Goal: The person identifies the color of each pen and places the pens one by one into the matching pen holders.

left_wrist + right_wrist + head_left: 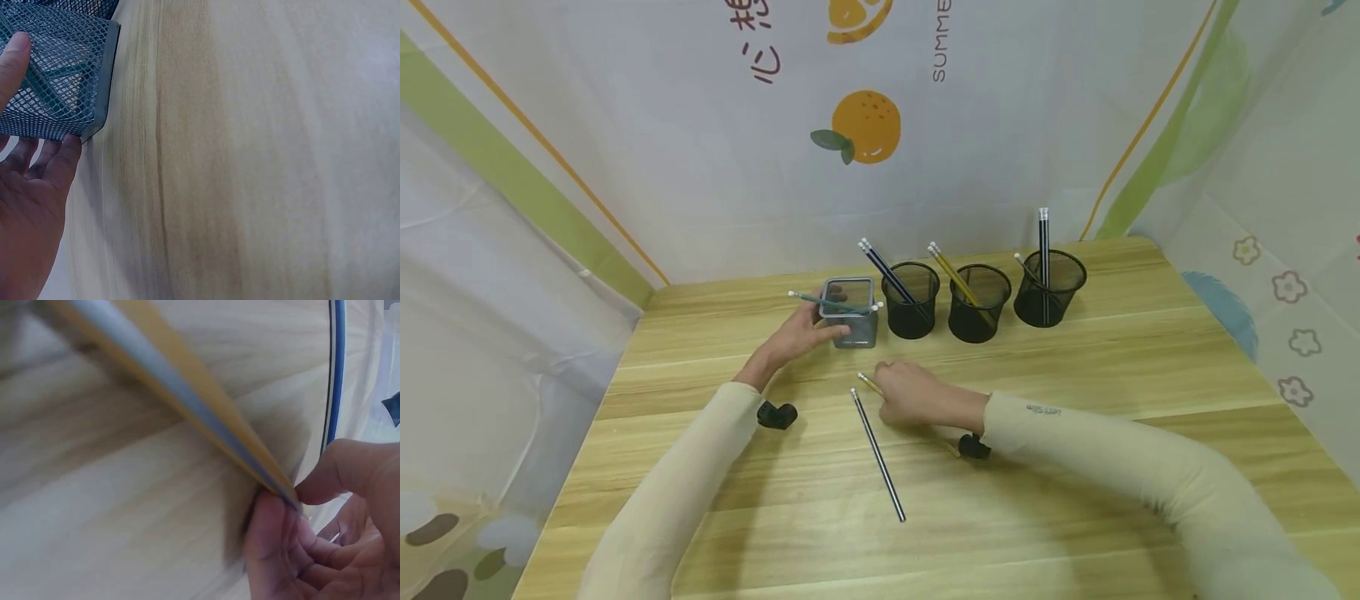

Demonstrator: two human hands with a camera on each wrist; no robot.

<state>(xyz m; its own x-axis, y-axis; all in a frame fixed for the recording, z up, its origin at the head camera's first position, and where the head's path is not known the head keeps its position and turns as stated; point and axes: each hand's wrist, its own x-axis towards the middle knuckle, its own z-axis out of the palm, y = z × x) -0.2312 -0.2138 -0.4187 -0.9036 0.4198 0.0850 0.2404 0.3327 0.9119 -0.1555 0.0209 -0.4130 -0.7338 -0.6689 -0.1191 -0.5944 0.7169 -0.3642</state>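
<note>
My left hand (793, 337) holds a square grey mesh pencil holder (859, 335), thumb on its front and fingers round its left side. Green pencils (831, 305) lie slanted in that holder, and the left wrist view shows them through the mesh (94, 69). Low over the table, my right hand (919, 395) pinches a yellow pencil (187, 394) between thumb and fingers; its eraser end pokes out past the hand. Left of that hand, a dark blue and white striped pencil (878, 454) lies on the table.
Three round black mesh holders stand in a row to the right: one with dark blue striped pencils (912, 323), one with yellow pencils (973, 327), one with black striped pencils (1042, 310). Behind them hangs a printed curtain (737, 192) at the wooden table's (760, 533) back edge.
</note>
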